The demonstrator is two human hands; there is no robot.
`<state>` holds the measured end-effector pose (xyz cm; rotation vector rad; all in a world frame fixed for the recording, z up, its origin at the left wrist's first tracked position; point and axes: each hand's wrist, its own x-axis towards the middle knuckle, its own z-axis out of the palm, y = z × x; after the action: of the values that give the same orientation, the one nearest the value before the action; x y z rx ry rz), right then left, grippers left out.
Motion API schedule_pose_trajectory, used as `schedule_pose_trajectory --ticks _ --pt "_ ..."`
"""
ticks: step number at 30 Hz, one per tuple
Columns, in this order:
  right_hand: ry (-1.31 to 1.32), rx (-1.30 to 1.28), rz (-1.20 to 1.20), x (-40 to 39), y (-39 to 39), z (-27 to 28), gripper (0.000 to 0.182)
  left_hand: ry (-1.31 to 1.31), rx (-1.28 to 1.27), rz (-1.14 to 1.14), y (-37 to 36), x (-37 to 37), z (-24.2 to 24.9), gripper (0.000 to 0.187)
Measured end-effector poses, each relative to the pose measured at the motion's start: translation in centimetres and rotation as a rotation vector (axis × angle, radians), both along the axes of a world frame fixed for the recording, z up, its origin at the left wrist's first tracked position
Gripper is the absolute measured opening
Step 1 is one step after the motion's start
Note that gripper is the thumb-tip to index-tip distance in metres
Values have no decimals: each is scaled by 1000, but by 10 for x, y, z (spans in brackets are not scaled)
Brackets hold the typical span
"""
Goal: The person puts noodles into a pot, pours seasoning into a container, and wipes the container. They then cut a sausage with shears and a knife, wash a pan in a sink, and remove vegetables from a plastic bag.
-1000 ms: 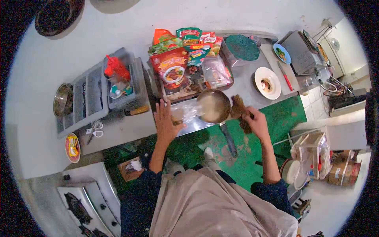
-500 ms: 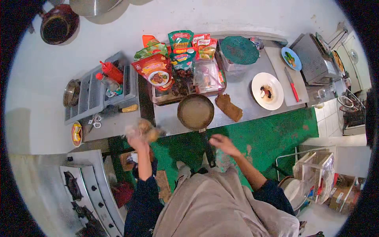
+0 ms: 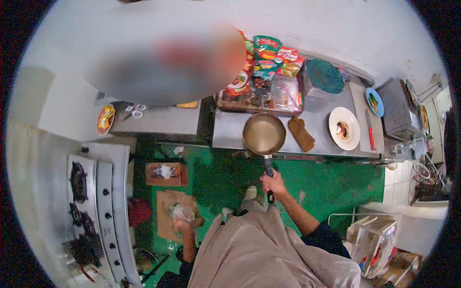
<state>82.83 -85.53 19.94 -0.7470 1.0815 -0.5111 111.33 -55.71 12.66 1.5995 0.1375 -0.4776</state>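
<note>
My right hand [image 3: 272,183] is wrapped round the black handle of a frying pan [image 3: 264,134]. The pan lies at the front of the steel counter, its handle sticking out past the edge toward me. Low on the left, my left hand [image 3: 183,226] is closed on a translucent whitish and brown thing [image 3: 182,212], too blurred to name. That hand hangs above a flat piece of cardboard [image 3: 165,204] on the floor. A brown folded cloth [image 3: 301,135] rests just right of the pan.
Seasoning packets [image 3: 267,48] fill a tray behind the pan. Rightward are a white plate [image 3: 353,120] with food scraps, a red-handled knife [image 3: 370,132] and a blue plate [image 3: 375,109]. Scissors [image 3: 138,111] lie left. A gas stove [image 3: 89,211] stands at my left. A blur covers the upper left.
My right hand has closed round the pan's handle. My left hand has moved down from the counter's edge with the translucent thing. The view has shifted left.
</note>
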Motion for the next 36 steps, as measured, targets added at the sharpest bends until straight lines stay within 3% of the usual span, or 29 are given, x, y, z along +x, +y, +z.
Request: schedule_pose_trajectory --ticks 7,13,16,19,22,25,27,29,31,32,36 --pt "141 17 175 -8 69 37 19 64 -11 141 192 -55 -55 24" --pt "180 -71 698 -23 118 75 16 -99 -14 292 335 -162 -113 17" --pt "325 -162 1022 -11 134 87 16 63 -255 760 323 -225 -49 14" --pt "385 -317 1369 12 159 96 17 -169 126 907 363 -310 -85 18" --pt "411 -495 1667 35 193 83 22 -1 462 975 370 -381 -71 17" --pt "436 -574 1836 76 256 80 21 172 244 1323 372 -430 -56 17" --pt "398 -602 1936 102 314 85 21 -27 546 1227 373 -454 -40 17" --pt "332 -636 2045 126 372 86 22 16 611 1170 391 -473 -16 17" --pt "269 -601 2165 143 435 74 23 270 58 1572 416 -507 -39 22" --pt "250 -547 2227 152 464 62 24 325 -84 1699 434 -517 -51 22" --pt "329 -376 2383 176 616 67 17 397 -73 1791 539 -513 -66 22"
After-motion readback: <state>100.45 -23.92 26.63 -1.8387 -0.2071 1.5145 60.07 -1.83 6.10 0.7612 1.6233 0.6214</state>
